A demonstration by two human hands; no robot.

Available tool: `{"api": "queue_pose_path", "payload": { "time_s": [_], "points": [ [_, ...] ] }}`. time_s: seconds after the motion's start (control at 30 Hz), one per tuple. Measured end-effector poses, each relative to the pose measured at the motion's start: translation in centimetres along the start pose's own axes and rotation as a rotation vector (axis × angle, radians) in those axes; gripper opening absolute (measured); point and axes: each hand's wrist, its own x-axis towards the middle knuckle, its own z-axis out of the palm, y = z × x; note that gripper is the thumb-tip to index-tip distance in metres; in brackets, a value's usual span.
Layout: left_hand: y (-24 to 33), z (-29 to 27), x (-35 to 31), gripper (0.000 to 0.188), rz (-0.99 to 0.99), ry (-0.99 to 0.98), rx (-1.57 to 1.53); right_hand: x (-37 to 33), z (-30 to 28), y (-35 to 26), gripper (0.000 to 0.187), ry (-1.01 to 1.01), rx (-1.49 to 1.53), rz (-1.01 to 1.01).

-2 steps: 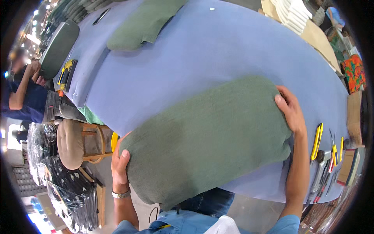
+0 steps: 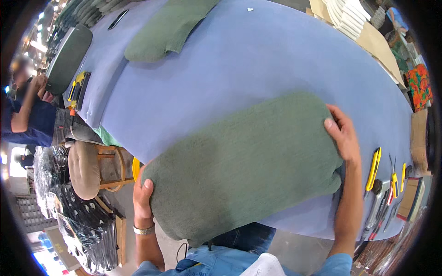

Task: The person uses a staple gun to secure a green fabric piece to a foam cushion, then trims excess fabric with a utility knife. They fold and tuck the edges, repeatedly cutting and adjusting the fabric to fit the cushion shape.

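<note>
A large green fabric-covered cushion [image 2: 244, 165] with rounded corners lies slanted between my hands, over the near edge of the blue-covered table [image 2: 258, 50]. At its left end my left hand [image 2: 143, 193] grips the edge, thumb on top and fingers hidden behind. My right hand [image 2: 343, 133] holds the upper right corner, its thumb pressing on the fabric and the fingers around the side. The fabric edge is loose and gathered at the lower right and along the bottom left. The underside is out of sight.
Another green fabric piece [image 2: 165, 32] lies at the table's far side. Yellow utility knives [image 2: 374, 169], scissors [image 2: 394, 181] and other tools lie at the right edge. On the left, a person [image 2: 32, 106] handles a dark green padded piece [image 2: 69, 57] beside a cushioned stool [image 2: 84, 170].
My right hand and the cushion's right end have shifted slightly downward, toward me. Both hands keep their grip.
</note>
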Motion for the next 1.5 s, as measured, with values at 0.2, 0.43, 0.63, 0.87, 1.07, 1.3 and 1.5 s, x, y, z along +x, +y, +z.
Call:
{"api": "queue_pose_path", "payload": {
  "time_s": [0.2,0.43,0.63,0.87,1.07,1.3,1.5],
  "points": [
    [-0.9,-0.6,1.0,0.077,-0.401,-0.01,-0.227,0.1,-0.8,1.3,0.052,0.149,0.078,0.121],
    [0.0,0.6,3.9,0.093,-0.585,0.055,-0.177,-7.3,0.8,0.6,0.053,0.284,-0.01,0.345],
    [6.8,2.4,4.0,0.095,-0.459,0.112,-0.018,-16.6,4.9,0.8,0.046,0.307,0.494,0.597],
    [16.2,2.3,4.7,0.069,-0.458,-0.346,-0.214,-17.3,13.7,-6.0,0.071,0.382,1.174,0.597],
    [17.2,3.6,9.9,0.066,-0.32,-0.296,-0.17,-13.9,14.5,-9.1,0.065,0.546,1.09,0.436],
    [11.6,0.0,15.8,0.065,-0.85,-0.67,-0.298,-2.7,14.8,-22.2,0.064,0.532,0.4,0.157],
    [9.0,-0.3,17.4,0.066,-0.987,-0.628,-0.508,2.7,19.6,-24.9,0.055,0.601,-0.217,0.125]
  ]
}}
